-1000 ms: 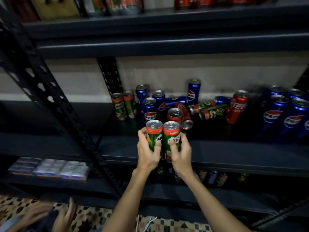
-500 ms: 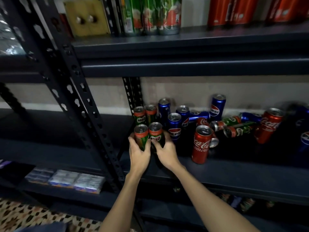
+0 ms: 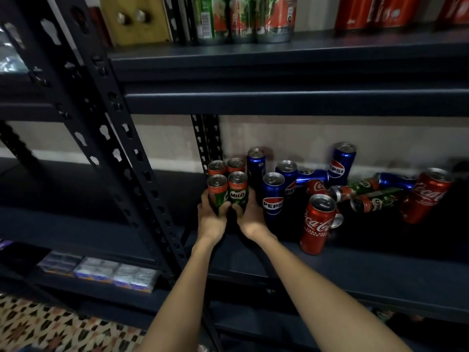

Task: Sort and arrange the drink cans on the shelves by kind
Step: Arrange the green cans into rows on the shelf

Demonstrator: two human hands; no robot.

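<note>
My left hand (image 3: 210, 218) grips a green Milo can (image 3: 217, 191) and my right hand (image 3: 250, 217) grips a second Milo can (image 3: 237, 190), side by side at the left end of the middle shelf (image 3: 355, 265). They stand just in front of two more upright Milo cans (image 3: 225, 165). Right of them are several blue Pepsi cans (image 3: 273, 196), some upright, some lying. An upright red Coca-Cola can (image 3: 317, 224) stands near the shelf front. Two Milo cans (image 3: 373, 199) lie on their sides further right, beside a leaning Coca-Cola can (image 3: 426, 196).
A perforated dark upright post (image 3: 142, 174) runs diagonally just left of my hands. The shelf above holds Milo cans (image 3: 243, 19) and red cans (image 3: 380, 11). Small cartons (image 3: 111, 273) lie on the lower left shelf. Patterned floor (image 3: 50, 331) shows below.
Both hands carried the two Milo cans from the shelf's front edge leftward and back, up against the two standing Milo cans. The view shifted left and upward.
</note>
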